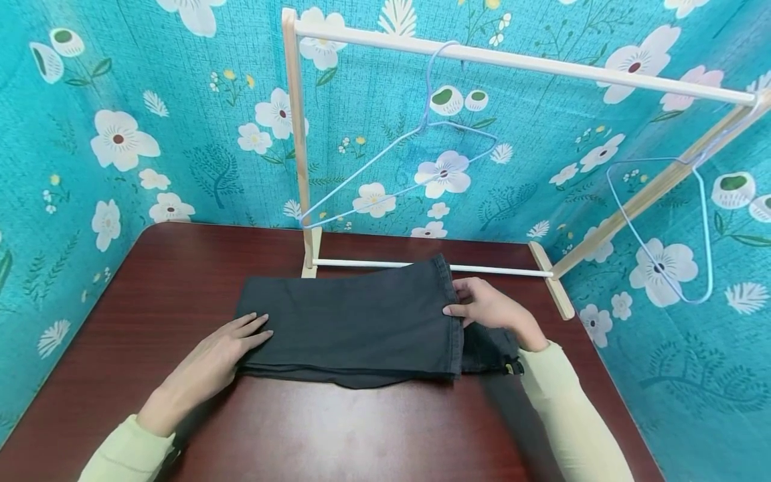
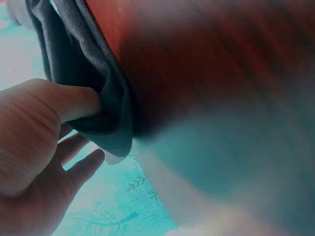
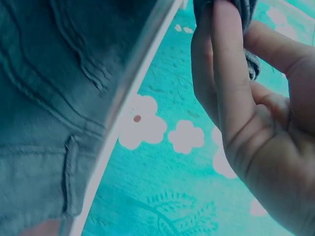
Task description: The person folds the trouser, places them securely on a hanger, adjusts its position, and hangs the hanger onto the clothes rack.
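A pair of dark grey trousers lies folded across the table, the hem end raised slightly at the right. My right hand pinches the stitched hem between thumb and fingers; its cloth edge also shows at the top of the right wrist view. At the other end, my left hand has its fingers on top of the fold. In the left wrist view the left thumb presses into the cloth's folds, with fingers on the other side. Under my right hand lies the waist part, partly hidden; a belt loop shows close up.
A wooden clothes rack stands along the back of the dark red table. One lilac hanger hangs from its rail, another hanger at the right end. Flowered turquoise cloth surrounds the table.
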`<act>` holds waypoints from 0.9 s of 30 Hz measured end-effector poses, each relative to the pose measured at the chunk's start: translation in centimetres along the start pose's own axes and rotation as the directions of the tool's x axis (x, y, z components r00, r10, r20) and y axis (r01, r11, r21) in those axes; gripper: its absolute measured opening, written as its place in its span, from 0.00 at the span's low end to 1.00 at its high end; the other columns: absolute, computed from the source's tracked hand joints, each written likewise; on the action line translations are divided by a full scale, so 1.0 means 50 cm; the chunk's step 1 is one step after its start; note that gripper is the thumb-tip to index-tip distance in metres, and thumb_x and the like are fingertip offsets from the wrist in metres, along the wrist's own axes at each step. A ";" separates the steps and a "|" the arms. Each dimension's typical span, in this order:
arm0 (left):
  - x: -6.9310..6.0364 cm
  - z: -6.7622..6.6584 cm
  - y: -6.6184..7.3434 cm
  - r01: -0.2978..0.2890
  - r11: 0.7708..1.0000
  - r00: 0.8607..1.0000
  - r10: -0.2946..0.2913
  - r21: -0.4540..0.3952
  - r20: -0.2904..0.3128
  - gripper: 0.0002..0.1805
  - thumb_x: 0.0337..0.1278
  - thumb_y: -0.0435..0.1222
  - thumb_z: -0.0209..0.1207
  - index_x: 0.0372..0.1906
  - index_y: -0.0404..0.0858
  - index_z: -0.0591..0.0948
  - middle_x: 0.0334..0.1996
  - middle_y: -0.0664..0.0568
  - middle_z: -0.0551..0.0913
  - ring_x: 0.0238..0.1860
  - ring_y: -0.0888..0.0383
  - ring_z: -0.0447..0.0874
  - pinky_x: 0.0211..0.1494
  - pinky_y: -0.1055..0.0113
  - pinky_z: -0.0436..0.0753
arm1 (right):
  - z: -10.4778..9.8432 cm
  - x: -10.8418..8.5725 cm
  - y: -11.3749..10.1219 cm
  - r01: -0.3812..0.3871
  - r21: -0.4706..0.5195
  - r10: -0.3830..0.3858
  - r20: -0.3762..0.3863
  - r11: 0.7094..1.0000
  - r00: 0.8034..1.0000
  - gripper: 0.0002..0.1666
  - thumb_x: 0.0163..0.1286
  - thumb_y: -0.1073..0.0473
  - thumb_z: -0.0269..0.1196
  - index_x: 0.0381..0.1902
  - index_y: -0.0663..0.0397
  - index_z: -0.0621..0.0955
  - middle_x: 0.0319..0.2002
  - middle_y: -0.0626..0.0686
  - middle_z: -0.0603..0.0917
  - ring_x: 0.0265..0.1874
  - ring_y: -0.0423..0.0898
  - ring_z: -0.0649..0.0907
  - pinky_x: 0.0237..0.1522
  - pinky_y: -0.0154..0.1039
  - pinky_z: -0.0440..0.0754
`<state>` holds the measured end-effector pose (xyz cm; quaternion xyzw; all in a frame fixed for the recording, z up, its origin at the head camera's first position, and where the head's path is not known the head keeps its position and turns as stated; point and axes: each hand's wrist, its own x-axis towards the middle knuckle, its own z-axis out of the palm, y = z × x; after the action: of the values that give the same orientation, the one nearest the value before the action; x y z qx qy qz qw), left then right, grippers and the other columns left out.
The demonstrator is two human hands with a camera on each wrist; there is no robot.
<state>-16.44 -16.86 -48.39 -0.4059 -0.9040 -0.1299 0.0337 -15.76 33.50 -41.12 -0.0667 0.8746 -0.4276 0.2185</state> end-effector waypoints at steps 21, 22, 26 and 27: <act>0.009 0.011 0.017 -0.050 0.998 0.999 0.050 -0.034 -0.016 0.42 0.40 0.08 0.61 0.66 0.36 0.80 0.69 0.40 0.75 0.71 0.37 0.70 0.68 0.42 0.75 | -0.064 -0.063 0.017 -0.034 -0.022 0.032 -0.073 0.999 0.997 0.30 0.74 0.60 0.64 0.67 0.71 0.72 0.51 0.64 0.84 0.46 0.52 0.87 0.39 0.45 0.89; 0.010 0.012 0.018 -0.057 0.998 0.998 0.056 -0.034 -0.018 0.41 0.40 0.08 0.61 0.65 0.36 0.80 0.69 0.40 0.76 0.71 0.37 0.70 0.67 0.43 0.75 | -0.066 -0.065 0.020 -0.034 -0.025 0.032 -0.077 0.999 0.997 0.30 0.74 0.60 0.64 0.68 0.72 0.71 0.51 0.65 0.84 0.46 0.53 0.87 0.39 0.45 0.89; 0.016 0.016 0.023 -0.068 0.997 0.998 0.068 -0.036 -0.006 0.41 0.42 0.09 0.60 0.66 0.36 0.79 0.69 0.40 0.75 0.71 0.37 0.71 0.67 0.44 0.76 | -0.072 -0.074 0.030 -0.042 -0.025 0.040 -0.085 0.999 0.996 0.30 0.75 0.61 0.63 0.68 0.72 0.71 0.53 0.66 0.84 0.46 0.54 0.87 0.39 0.45 0.89; 0.017 0.016 0.024 -0.068 0.997 0.998 0.068 -0.037 -0.001 0.41 0.42 0.09 0.60 0.66 0.36 0.79 0.69 0.40 0.75 0.71 0.38 0.71 0.67 0.44 0.76 | -0.073 -0.076 0.032 -0.046 -0.024 0.044 -0.084 0.999 0.996 0.29 0.75 0.61 0.62 0.68 0.71 0.71 0.53 0.66 0.84 0.46 0.54 0.87 0.39 0.45 0.89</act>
<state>-16.07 -15.25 -48.79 -0.4372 -0.8870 -0.1454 0.0303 -13.82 38.29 -39.18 -0.0319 0.8896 -0.4138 0.1907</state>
